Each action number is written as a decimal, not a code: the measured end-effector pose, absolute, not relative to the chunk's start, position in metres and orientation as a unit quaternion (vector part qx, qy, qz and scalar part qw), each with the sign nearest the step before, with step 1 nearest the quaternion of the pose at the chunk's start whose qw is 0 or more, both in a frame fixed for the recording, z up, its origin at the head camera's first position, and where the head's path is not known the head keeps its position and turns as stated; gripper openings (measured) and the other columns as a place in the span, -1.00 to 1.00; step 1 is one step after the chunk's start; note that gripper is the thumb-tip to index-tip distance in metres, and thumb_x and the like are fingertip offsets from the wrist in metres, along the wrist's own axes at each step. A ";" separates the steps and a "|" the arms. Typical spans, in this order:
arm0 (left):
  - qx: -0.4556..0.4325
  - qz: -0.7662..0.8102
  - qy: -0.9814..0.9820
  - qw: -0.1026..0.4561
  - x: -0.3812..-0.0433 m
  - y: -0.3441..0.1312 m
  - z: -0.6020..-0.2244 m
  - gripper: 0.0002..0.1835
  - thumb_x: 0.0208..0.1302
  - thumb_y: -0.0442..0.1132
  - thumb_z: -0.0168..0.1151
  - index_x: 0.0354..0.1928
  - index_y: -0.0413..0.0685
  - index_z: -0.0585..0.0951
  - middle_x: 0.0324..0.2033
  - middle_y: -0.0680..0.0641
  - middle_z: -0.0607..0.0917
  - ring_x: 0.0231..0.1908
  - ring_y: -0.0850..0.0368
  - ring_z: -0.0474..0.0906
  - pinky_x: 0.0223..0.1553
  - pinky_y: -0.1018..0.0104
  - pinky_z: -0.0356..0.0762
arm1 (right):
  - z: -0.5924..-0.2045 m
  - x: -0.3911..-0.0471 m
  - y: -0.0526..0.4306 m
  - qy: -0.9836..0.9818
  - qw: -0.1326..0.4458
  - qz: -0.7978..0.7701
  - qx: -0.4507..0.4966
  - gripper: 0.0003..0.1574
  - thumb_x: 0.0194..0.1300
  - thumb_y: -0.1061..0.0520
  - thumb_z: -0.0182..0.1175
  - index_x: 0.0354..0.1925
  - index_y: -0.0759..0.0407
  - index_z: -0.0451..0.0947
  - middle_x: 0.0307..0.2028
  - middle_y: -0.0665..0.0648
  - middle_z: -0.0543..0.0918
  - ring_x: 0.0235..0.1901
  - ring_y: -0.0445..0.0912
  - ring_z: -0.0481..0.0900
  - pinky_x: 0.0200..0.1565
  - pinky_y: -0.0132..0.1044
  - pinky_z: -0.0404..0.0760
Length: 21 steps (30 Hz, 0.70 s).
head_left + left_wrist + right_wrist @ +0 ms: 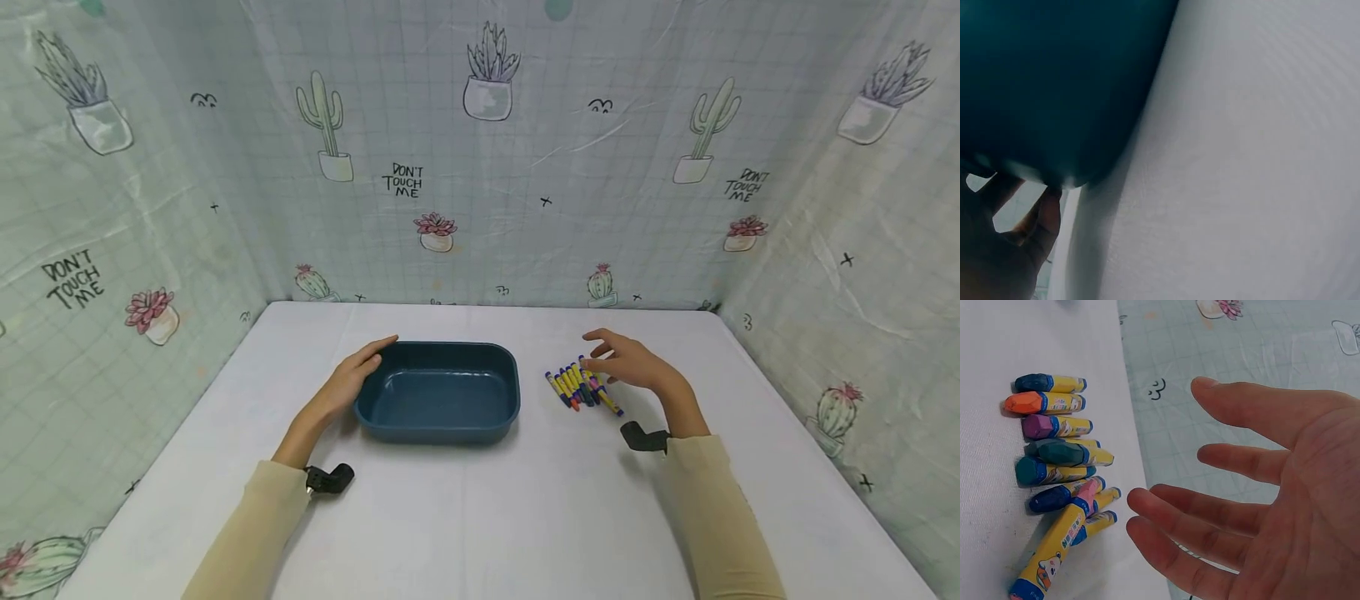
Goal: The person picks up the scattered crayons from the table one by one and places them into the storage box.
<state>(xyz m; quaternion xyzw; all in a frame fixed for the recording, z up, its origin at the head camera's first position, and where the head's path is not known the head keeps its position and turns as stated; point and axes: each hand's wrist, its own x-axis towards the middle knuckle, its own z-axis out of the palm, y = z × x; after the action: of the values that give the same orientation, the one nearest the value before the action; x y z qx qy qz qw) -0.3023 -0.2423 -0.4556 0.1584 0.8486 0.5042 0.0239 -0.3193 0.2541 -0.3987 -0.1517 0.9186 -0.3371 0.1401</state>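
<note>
A dark teal rectangular tray [437,434] sits on the white table. My left hand [347,379] rests against its left side near the far left corner, fingers extended and thumb at the rim. In the left wrist view the fingertips touch the outer wall of the tray [1060,87]. To the right of the tray lies a cluster of crayons [567,383] in yellow and blue wrappers. Above their right side hovers my right hand [630,360], holding nothing, fingers spread and apart from them. One pink crayon [1057,550] lies across the others in the right wrist view.
The white table [450,525] is bounded at the back and sides by a hanging sheet [540,167] printed with cacti. Black wrist cameras [330,478] are strapped to both wrists, low over the table.
</note>
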 end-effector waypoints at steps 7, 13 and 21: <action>0.140 0.500 0.855 0.011 -0.304 -0.236 -0.453 -0.49 0.69 -0.24 -0.26 0.56 -0.01 0.32 0.58 -0.15 0.28 0.62 -0.21 0.02 0.61 -0.26 -0.05 | -0.398 -0.320 0.256 0.916 0.138 -0.345 -0.149 -0.23 0.52 -0.02 0.19 0.51 0.24 0.21 0.29 0.51 0.49 0.16 0.29 0.63 0.03 0.09 0.76; 0.111 0.489 0.865 -0.003 -0.302 -0.232 -0.454 -0.48 0.67 -0.25 -0.27 0.55 0.00 0.34 0.57 -0.14 0.31 0.61 -0.20 0.06 0.60 -0.24 -0.01 | -0.404 -0.323 0.257 0.919 0.147 -0.337 -0.144 -0.26 0.50 0.01 0.20 0.47 0.31 0.27 0.21 0.48 0.56 0.04 0.22 0.69 -0.06 0.00 0.79; 0.102 0.476 0.873 -0.023 -0.300 -0.231 -0.455 -0.48 0.66 -0.25 -0.28 0.55 0.05 0.36 0.57 -0.14 0.31 0.61 -0.21 0.07 0.59 -0.27 0.02 | -0.408 -0.326 0.260 0.928 0.155 -0.316 -0.125 -0.39 0.42 0.10 0.28 0.33 0.31 0.44 0.04 0.40 0.65 -0.12 0.10 0.72 -0.14 -0.08 0.81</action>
<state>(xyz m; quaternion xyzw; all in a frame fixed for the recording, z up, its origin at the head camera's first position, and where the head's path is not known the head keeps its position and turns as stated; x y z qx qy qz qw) -0.2999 -0.2310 -0.4548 0.1019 0.8733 0.4758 -0.0231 -0.3264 0.2597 -0.4077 -0.1250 0.9276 -0.3161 0.1553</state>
